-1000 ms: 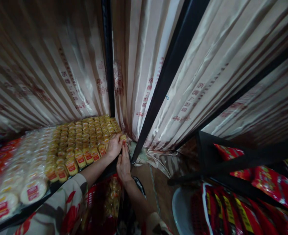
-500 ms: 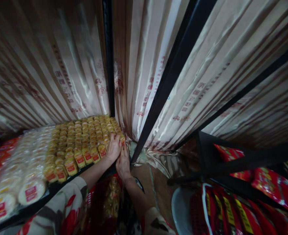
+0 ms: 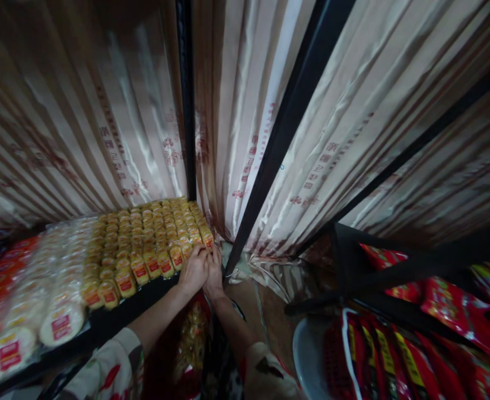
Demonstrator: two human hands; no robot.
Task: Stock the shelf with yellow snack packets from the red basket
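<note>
- The left hand and right hand are meeting, fingers bunched (pinch hidden), at the rightmost row's near end.
- Yellow packets are lying toward ten o'clock, labels facing six, rows running toward eleven.

Curtains: red and dark characters in slanting columns, too small and blurred to read
Yellow snack packs: red labels with pale print, illegible
White round packs: red square labels, pale print unreadable
Red bags at lower right: dark marks on yellow strips, unreadable
Orange packs: printing too blurred to read
</note>
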